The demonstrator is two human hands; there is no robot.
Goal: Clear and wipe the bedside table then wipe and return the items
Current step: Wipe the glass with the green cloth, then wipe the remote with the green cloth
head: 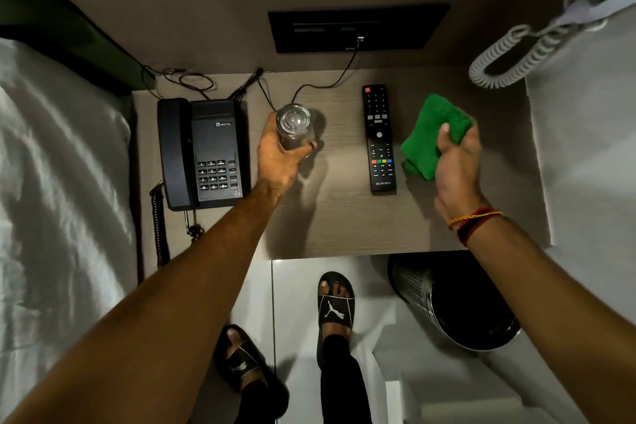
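Left fingers: the fingers [311,145] of the left hand [280,157] wrap the side of a clear, round drinking glass [293,126], thumb on the far-left wall, gripping it firmly.
Right fingers: the right hand [456,162] is closed on a folded green microfibre cloth [432,134], thumb pressed on top of the fold.
Glass position: mid-desk, between the phone and the remote; from straight above I cannot tell whether its base touches the top or is just lifted off it.
Cloth position: held over the right part of the pale wood-grain desk [344,224], just beside the remote.
Other items: a black corded telephone with keypad [203,153] sits at the left edge by the white-sheeted bed [58,182]; a slim black TV remote control [379,139] lies lengthwise right of centre.
Step in hand: judged as either clearing the glass or setting it back; with phone and remote both on the top, clearing looks slightly likelier.
Next move calls for: carrying the glass upright, clear of the thin black cable [320,84] behind it, to a spot off the top; then the same for remote and phone before the cloth sweeps the surface.
Watch: the phone's cords limit how far it can travel.
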